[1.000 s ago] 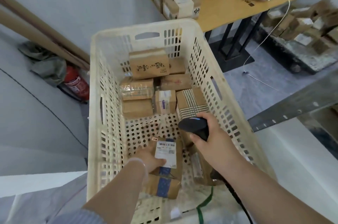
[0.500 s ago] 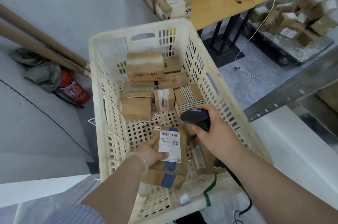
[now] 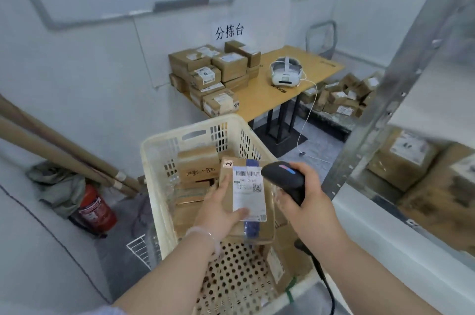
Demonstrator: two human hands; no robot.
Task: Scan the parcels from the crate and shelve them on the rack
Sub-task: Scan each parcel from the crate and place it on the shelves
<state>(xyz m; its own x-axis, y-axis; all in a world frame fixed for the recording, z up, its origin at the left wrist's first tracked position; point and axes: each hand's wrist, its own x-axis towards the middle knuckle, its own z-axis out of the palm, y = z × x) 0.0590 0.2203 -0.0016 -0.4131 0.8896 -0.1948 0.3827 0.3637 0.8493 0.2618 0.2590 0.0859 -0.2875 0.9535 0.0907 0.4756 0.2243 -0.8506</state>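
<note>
A thin, pale bracelet (image 3: 203, 232) (beaded, it seems) is worn at the wrist of the left hand (image 3: 218, 209), a light bluish sleeve (image 3: 110, 311) is seen above that forearm, and the right forearm (image 3: 359, 263) is left bare.

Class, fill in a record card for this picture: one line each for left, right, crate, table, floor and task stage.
Left: left hand holds a labelled parcel above the crate, barcode up.
Right: right hand grips a black scanner beside the parcel.
Crate: white, perforated, more cardboard parcels inside.
Table: wooden table bears stacked boxes and a white headset.
Floor: red fire extinguisher left of the crate.
Stage: parcel held up for scanning, not yet on the rack.
</note>
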